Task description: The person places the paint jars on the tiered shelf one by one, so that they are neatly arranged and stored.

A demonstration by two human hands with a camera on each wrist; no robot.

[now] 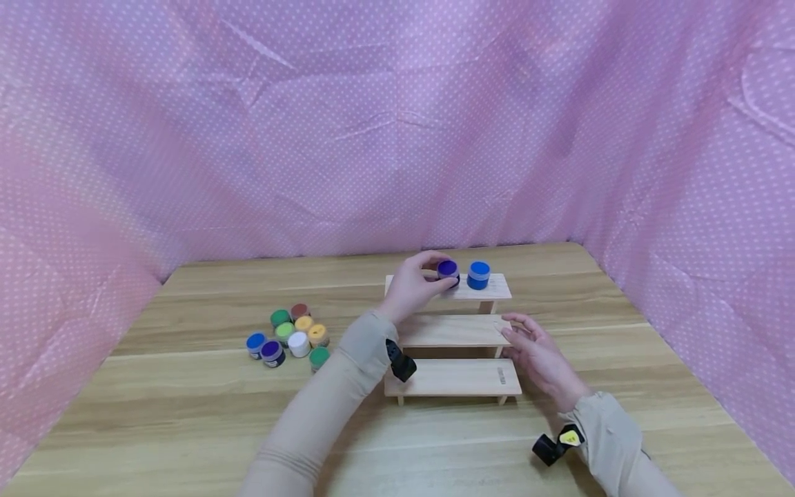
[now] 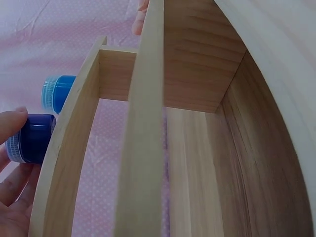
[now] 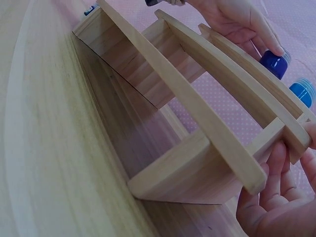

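A small wooden three-tier stand (image 1: 455,331) stands on the table. My left hand (image 1: 406,290) holds a purple-lidded paint jar (image 1: 448,270) between thumb and fingers at the top tier, and the left wrist view shows the jar's base (image 2: 40,138) against that board. Beside it, to the right, a blue paint jar (image 1: 478,275) sits upright on the same tier. With my right hand (image 1: 543,359) I grip the right end of the middle tier; the right wrist view has the fingers (image 3: 277,173) curled under that end.
Left of the stand, several paint jars cluster on the table (image 1: 186,414): a white jar (image 1: 299,344), a brown jar (image 1: 301,312), another purple jar (image 1: 272,353), plus blue, green and yellow ones. One green jar (image 1: 319,357) lies close to my left forearm. Pink dotted cloth (image 1: 397,138) hangs behind.
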